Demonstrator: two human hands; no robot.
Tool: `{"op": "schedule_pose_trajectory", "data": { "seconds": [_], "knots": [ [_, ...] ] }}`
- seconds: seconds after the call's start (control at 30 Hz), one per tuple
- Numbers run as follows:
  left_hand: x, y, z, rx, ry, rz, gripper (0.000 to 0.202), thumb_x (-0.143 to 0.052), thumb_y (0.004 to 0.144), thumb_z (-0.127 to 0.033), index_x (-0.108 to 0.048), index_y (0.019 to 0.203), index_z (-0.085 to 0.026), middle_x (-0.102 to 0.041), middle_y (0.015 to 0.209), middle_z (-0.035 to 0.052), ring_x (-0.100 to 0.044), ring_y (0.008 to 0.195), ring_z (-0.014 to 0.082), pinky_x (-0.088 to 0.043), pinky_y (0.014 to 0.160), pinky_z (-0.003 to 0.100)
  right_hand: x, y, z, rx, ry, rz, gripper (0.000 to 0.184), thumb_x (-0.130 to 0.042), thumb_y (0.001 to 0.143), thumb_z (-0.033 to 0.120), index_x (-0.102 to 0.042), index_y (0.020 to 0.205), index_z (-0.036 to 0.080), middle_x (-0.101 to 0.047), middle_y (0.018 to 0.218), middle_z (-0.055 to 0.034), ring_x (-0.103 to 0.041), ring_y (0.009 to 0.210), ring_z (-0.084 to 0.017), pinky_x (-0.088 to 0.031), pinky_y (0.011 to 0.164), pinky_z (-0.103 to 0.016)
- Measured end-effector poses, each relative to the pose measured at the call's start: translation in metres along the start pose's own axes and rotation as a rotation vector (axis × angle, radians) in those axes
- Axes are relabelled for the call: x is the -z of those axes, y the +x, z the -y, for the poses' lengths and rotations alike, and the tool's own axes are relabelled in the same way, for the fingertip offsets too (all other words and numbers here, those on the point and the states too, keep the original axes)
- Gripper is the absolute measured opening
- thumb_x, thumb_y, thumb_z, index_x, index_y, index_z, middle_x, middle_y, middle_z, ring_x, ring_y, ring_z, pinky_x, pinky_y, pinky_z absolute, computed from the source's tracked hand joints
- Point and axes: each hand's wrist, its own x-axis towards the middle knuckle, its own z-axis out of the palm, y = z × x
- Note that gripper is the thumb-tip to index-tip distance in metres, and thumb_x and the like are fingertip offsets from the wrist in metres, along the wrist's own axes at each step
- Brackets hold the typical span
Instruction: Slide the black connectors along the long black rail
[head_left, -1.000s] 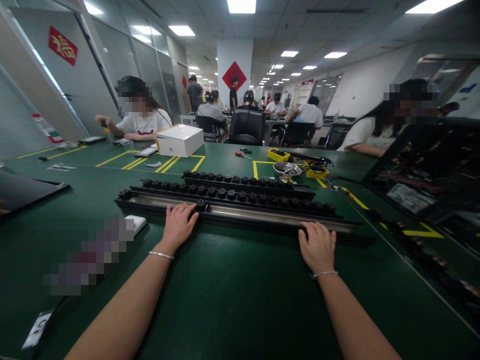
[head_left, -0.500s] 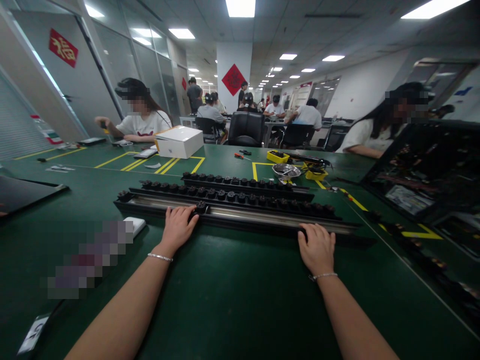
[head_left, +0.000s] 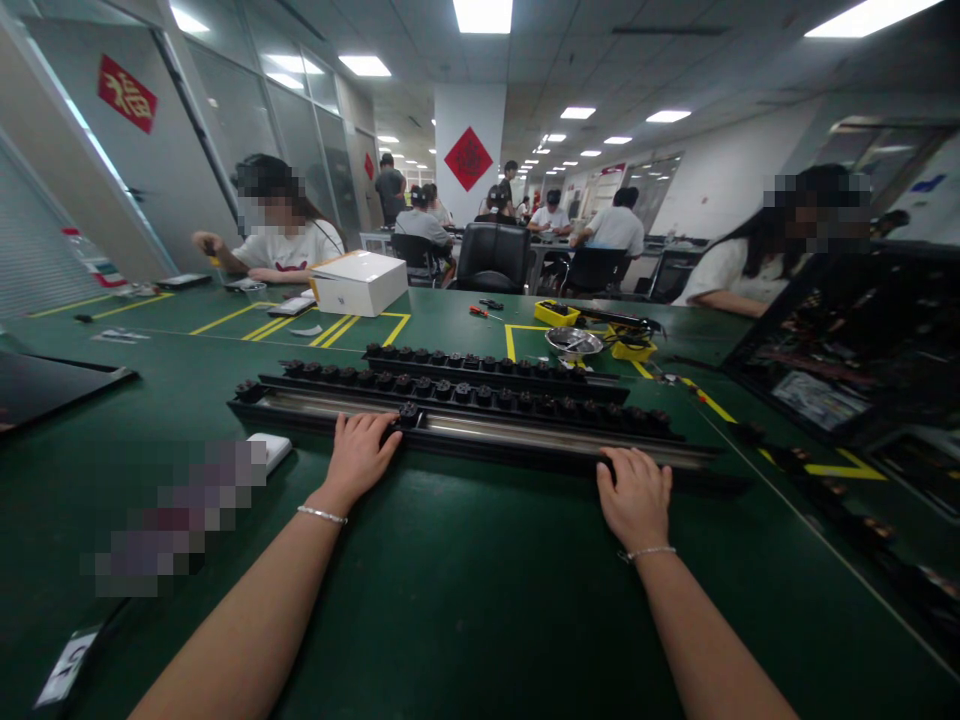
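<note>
Where the left hand [head_left: 361, 458] rests: on the near edge of the long black channel [head_left: 525, 432], left of its middle, fingers side by side and bent, thumb set apart from them.
Round black part [head_left: 408, 412]: in the channel, right at the left hand's fingertips.
Right hand [head_left: 636, 497]: on the same near edge, toward the channel's right end, fingers slightly parted and curved over it, thumb apart.
Grip: from this angle I cannot tell whether either hand pinches what it touches.
Channel: lying crosswise before the person on the green table [head_left: 472, 600], a shiny strip along its floor.
Beyond it: a row of round black pieces [head_left: 463, 392], then a farther row [head_left: 470, 361].
Table's far side: white box [head_left: 361, 284] leftward, orange-handled screwdriver [head_left: 478, 311] near the middle, yellow tray [head_left: 556, 315] and steel bowl [head_left: 592, 343] rightward.
Co-workers: one person [head_left: 289, 245] at left, another person [head_left: 731, 275] at right behind a dark casing [head_left: 847, 335].
</note>
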Motion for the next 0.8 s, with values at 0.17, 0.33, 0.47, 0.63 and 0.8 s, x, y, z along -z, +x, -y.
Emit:
{"op": "schedule_pose_trajectory", "data": {
  "seconds": [0.17,0.33,0.47,0.63,0.8],
  "knots": [
    [-0.001,0.0,-0.006,-0.037,-0.025,0.004,0.038,-0.039,0.091,-0.041,-0.057,0.118,-0.022,-0.065,0.109,0.0074,-0.053,0.109,0.026,-0.021,0.108,0.054,0.001,0.0,0.0,-0.007,-0.001,0.006,0.041,-0.029,0.089,0.037,-0.059,0.111,0.02,-0.059,0.119,-0.0104,-0.042,0.121,-0.027,-0.021,0.105,-0.058],
    [-0.001,0.0,-0.008,-0.048,-0.025,0.008,0.037,-0.041,0.09,-0.041,-0.057,0.118,-0.021,-0.064,0.109,0.0074,-0.053,0.109,0.0265,-0.021,0.108,0.055,0.0,0.0,0.0,-0.004,-0.003,0.0,0.04,-0.03,0.089,0.037,-0.059,0.111,0.02,-0.06,0.119,-0.01,-0.042,0.121,-0.027,-0.021,0.105,-0.058],
    [-0.001,-0.001,-0.009,-0.056,-0.034,0.009,0.038,-0.041,0.09,-0.041,-0.056,0.119,-0.022,-0.064,0.11,0.0072,-0.053,0.109,0.0261,-0.02,0.109,0.054,0.0,0.0,0.0,-0.002,-0.005,0.0,0.04,-0.03,0.089,0.037,-0.059,0.111,0.02,-0.06,0.119,-0.0104,-0.042,0.121,-0.027,-0.021,0.105,-0.058],
    [-0.001,-0.001,-0.014,-0.087,-0.052,0.011,0.037,-0.041,0.09,-0.041,-0.055,0.119,-0.023,-0.064,0.111,0.0071,-0.053,0.11,0.0255,-0.019,0.109,0.053,0.001,0.0,0.002,-0.005,-0.011,-0.002,0.04,-0.03,0.089,0.036,-0.059,0.111,0.02,-0.06,0.118,-0.0105,-0.043,0.12,-0.027,-0.021,0.105,-0.058],
    [0.0,-0.001,-0.019,-0.11,-0.059,0.013,0.037,-0.041,0.09,-0.04,-0.055,0.119,-0.022,-0.064,0.109,0.0072,-0.054,0.109,0.0254,-0.02,0.11,0.053,0.002,0.0,0.002,-0.008,-0.011,0.005,0.04,-0.03,0.089,0.036,-0.059,0.111,0.02,-0.06,0.118,-0.0102,-0.042,0.121,-0.027,-0.022,0.105,-0.058]
  ]
}}
